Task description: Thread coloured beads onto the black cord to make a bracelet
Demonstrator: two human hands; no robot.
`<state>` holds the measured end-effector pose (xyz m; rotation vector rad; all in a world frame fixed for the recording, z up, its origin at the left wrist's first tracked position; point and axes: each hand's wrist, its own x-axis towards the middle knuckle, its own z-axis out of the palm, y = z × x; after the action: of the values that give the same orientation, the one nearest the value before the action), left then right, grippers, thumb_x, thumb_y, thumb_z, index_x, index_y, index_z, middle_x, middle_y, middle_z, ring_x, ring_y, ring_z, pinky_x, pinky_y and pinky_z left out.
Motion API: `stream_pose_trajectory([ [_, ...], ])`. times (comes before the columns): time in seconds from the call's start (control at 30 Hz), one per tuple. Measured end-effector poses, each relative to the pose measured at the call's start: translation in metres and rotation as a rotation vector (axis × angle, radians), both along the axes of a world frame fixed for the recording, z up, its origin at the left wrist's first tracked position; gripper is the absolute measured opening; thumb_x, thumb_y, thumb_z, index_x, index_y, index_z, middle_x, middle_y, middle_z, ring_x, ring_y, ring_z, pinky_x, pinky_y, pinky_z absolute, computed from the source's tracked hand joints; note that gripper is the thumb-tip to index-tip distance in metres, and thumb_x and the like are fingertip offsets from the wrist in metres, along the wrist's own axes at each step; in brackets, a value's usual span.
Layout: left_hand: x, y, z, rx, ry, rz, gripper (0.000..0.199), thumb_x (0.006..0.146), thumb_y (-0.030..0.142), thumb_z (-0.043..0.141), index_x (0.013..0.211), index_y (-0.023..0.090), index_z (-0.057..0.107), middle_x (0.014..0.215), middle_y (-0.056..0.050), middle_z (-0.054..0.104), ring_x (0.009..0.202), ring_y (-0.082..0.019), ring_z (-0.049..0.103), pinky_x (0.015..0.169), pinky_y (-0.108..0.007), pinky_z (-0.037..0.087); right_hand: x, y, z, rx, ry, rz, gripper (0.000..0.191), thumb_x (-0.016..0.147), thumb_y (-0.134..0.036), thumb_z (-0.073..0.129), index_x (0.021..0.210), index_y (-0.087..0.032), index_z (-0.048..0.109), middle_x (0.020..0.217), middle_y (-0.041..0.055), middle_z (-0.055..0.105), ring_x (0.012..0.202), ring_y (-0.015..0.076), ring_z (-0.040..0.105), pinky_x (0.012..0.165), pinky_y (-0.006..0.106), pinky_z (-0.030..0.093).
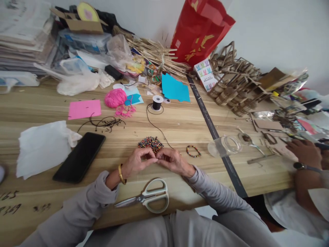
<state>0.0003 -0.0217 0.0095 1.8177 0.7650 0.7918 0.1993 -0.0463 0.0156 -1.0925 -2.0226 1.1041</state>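
Note:
My left hand and my right hand meet fingertip to fingertip in front of a pile of colored beads. Both are pinched; whatever lies between the fingertips is too small to make out. Black cord runs from a white-rimmed spool down to my right hand. A beaded bracelet lies right of my right hand. Below my hands rest scissors with pale handles, blades pointing left.
On the left are a black phone, white paper, black cord scraps and pink yarn. A roll of clear tape lies to the right. Another person's hand is at far right. Clutter and a red bag line the back.

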Motion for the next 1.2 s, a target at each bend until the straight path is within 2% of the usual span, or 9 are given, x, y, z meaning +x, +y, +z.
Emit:
stream_pose_trajectory([
  [0.17, 0.001, 0.000, 0.000, -0.005, 0.045, 0.025, 0.017, 0.080, 0.027, 0.063, 0.069, 0.013, 0.062, 0.065, -0.001, 0.064, 0.061, -0.012, 0.056, 0.062, -0.022, 0.044, 0.003, -0.001, -0.006, 0.103, -0.015, -0.031, 0.017, 0.089, -0.031, 0.057, 0.086, -0.015, 0.061, 0.074, 0.0018, 0.059, 0.064, 0.0101, 0.050, 0.058, 0.021, 0.040],
  [0.4, 0.000, 0.002, -0.002, -0.037, 0.100, 0.080, 0.020, 0.080, 0.030, 0.062, 0.069, 0.013, 0.062, 0.064, -0.001, 0.063, 0.060, -0.012, 0.053, 0.059, -0.021, 0.042, 0.004, 0.000, -0.010, 0.215, -0.022, 0.022, 0.018, 0.092, -0.029, 0.050, 0.084, -0.016, 0.059, 0.075, 0.0035, 0.057, 0.065, 0.0120, 0.049, 0.061, 0.024, 0.040],
  [0.53, 0.001, 0.002, 0.003, -0.064, 0.092, 0.121, 0.022, 0.081, 0.032, 0.060, 0.068, 0.013, 0.060, 0.061, 0.001, 0.058, 0.056, -0.010, 0.047, 0.055, -0.020, 0.038, 0.006, 0.003, -0.010, 0.110, 0.060, -0.007, 0.024, 0.092, -0.037, 0.050, 0.083, -0.015, 0.056, 0.073, 0.0030, 0.056, 0.062, 0.0109, 0.047, 0.056, 0.022, 0.039],
  [0.7, 0.002, 0.002, 0.006, -0.051, 0.081, 0.147, 0.023, 0.082, 0.031, 0.058, 0.067, 0.013, 0.059, 0.062, 0.001, 0.058, 0.058, -0.011, 0.049, 0.058, -0.021, 0.040, 0.018, 0.007, -0.005, -0.189, 0.219, -0.015, 0.031, 0.088, -0.045, 0.057, 0.083, -0.014, 0.054, 0.066, -0.0014, 0.051, 0.052, 0.0071, 0.041, 0.047, 0.018, 0.034],
  [0.8, 0.001, 0.002, 0.003, -0.032, 0.093, 0.085, 0.020, 0.082, 0.030, 0.059, 0.070, 0.013, 0.063, 0.066, -0.001, 0.062, 0.062, -0.012, 0.054, 0.061, -0.022, 0.042, 0.021, 0.008, 0.002, -0.274, 0.250, 0.047, 0.030, 0.087, -0.043, 0.059, 0.084, -0.013, 0.055, 0.068, -0.0007, 0.052, 0.055, 0.0068, 0.044, 0.050, 0.018, 0.036],
  [0.93, 0.001, 0.001, -0.002, 0.020, 0.088, 0.008, 0.016, 0.082, 0.026, 0.059, 0.075, 0.014, 0.066, 0.074, -0.005, 0.068, 0.070, -0.015, 0.061, 0.069, -0.024, 0.046, 0.017, 0.003, 0.012, -0.210, 0.130, 0.235, 0.021, 0.088, -0.032, 0.058, 0.083, -0.011, 0.059, 0.074, 0.0024, 0.057, 0.063, 0.0085, 0.048, 0.057, 0.019, 0.039],
  [1.07, 0.001, 0.000, -0.002, 0.023, 0.087, -0.001, 0.016, 0.084, 0.026, 0.057, 0.078, 0.015, 0.067, 0.077, -0.005, 0.070, 0.072, -0.016, 0.063, 0.070, -0.024, 0.048, 0.011, -0.003, 0.021, -0.147, 0.026, 0.442, 0.011, 0.088, -0.021, 0.056, 0.083, -0.012, 0.060, 0.071, 0.0006, 0.056, 0.061, 0.0079, 0.048, 0.058, 0.018, 0.040],
  [1.13, 0.002, -0.001, -0.001, -0.010, 0.096, -0.024, 0.016, 0.083, 0.025, 0.057, 0.082, 0.015, 0.069, 0.080, -0.005, 0.072, 0.076, -0.016, 0.064, 0.072, -0.025, 0.049, 0.009, -0.006, 0.024, -0.127, 0.043, 0.428, 0.011, 0.089, -0.021, 0.055, 0.083, -0.012, 0.060, 0.070, 0.0009, 0.056, 0.060, 0.0079, 0.048, 0.056, 0.018, 0.041],
  [1.2, 0.002, -0.002, 0.000, -0.094, 0.089, -0.078, 0.017, 0.084, 0.025, 0.056, 0.087, 0.015, 0.070, 0.085, -0.005, 0.073, 0.080, -0.017, 0.065, 0.074, -0.025, 0.050, 0.008, -0.008, 0.024, -0.074, 0.079, 0.345, 0.013, 0.090, -0.023, 0.054, 0.084, -0.013, 0.059, 0.072, 0.0025, 0.058, 0.064, 0.0096, 0.052, 0.060, 0.020, 0.044],
])
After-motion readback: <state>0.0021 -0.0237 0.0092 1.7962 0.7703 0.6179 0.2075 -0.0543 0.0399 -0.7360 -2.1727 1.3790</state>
